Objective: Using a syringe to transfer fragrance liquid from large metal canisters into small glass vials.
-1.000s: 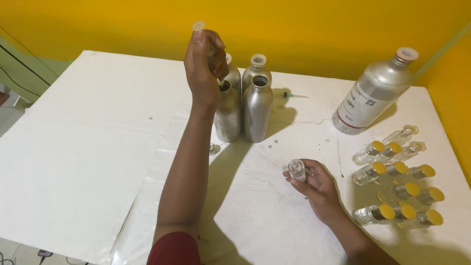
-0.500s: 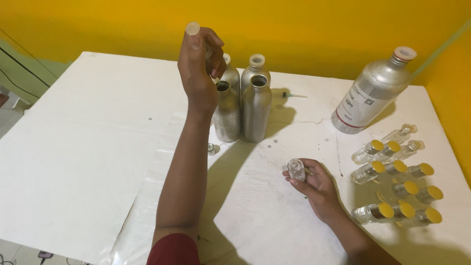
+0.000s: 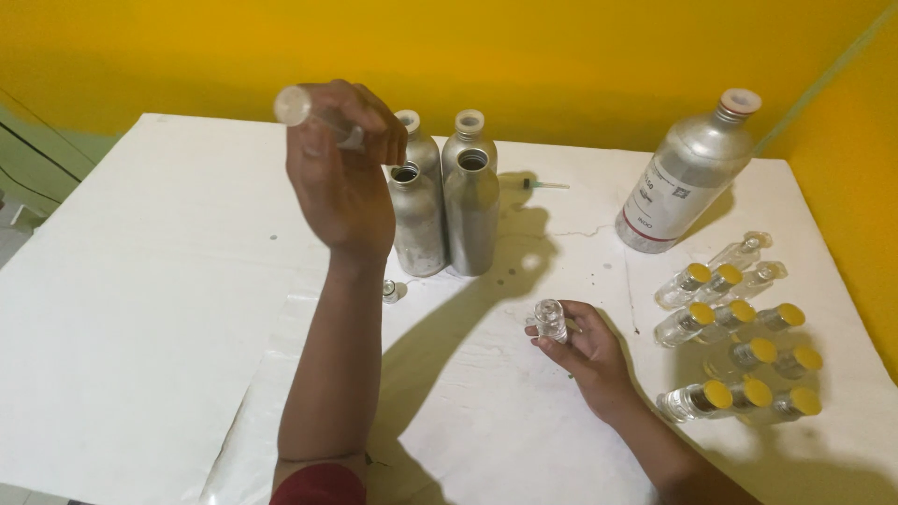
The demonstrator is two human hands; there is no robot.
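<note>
Nearest, toward the front edge of the white surface (image 3: 140,309), the right hand (image 3: 585,351) rests with fingers closed around a small clear vial (image 3: 551,320), upright, mouth up. Farther back, the left hand (image 3: 341,182) is raised, fingers gripping a clear syringe (image 3: 313,114), tilted, well above and left of the vial, before four silver bottles (image 3: 472,201).

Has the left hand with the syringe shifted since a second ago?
Yes. The left hand with the syringe has drifted left, away from the aluminium bottles, which it earlier overlapped.
</note>
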